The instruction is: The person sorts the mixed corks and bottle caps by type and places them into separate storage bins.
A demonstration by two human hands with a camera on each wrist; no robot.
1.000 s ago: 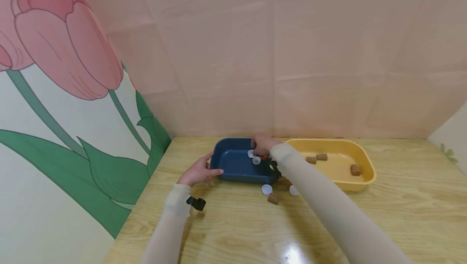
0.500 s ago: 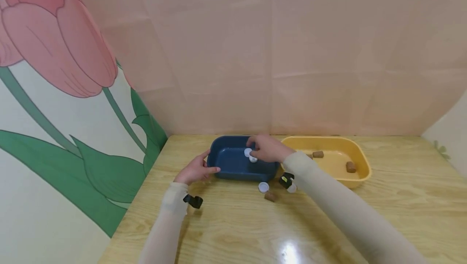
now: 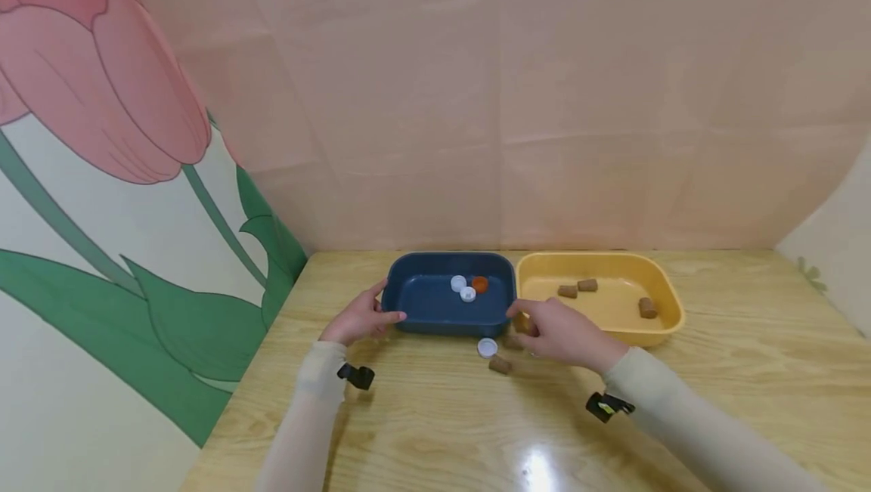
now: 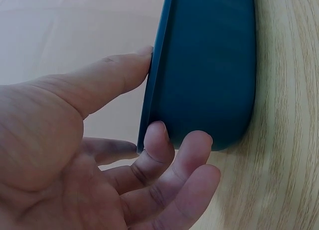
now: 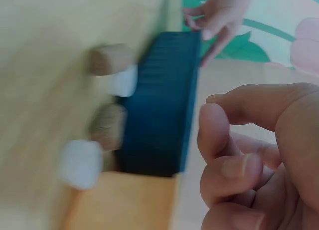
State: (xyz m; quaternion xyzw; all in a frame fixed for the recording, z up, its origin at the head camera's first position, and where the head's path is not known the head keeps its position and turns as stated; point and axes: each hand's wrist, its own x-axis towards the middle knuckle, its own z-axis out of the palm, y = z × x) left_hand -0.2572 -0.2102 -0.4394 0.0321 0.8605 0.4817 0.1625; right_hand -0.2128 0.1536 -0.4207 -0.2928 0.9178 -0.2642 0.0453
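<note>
My left hand (image 3: pixel 357 320) holds the left end of a dark blue tray (image 3: pixel 435 323). In the left wrist view its thumb touches the rim and curved fingertips (image 4: pixel 197 145) lie at the end wall. Two white bottle caps (image 3: pixel 459 283) and an orange bottle cap (image 3: pixel 479 284) lie inside. My right hand (image 3: pixel 561 332) hovers before the trays, loosely bent fingers holding nothing. Below it on the table are corks (image 5: pixel 110 59) and white bottle caps (image 5: pixel 80 163), blurred in the right wrist view; in the head view the hand partly hides some of them.
A yellow tray (image 3: pixel 670 318) with three corks (image 3: pixel 587 285) stands right beside the blue one. Both trays sit near the table's back edge, against a pink cloth backdrop (image 3: pixel 408 99). A tulip-painted wall (image 3: pixel 224 326) borders the left side.
My right hand has left the blue tray, moving right and toward me, and the orange cap inside is uncovered. The left hand stays at the tray's end. The head view has shifted slightly.
</note>
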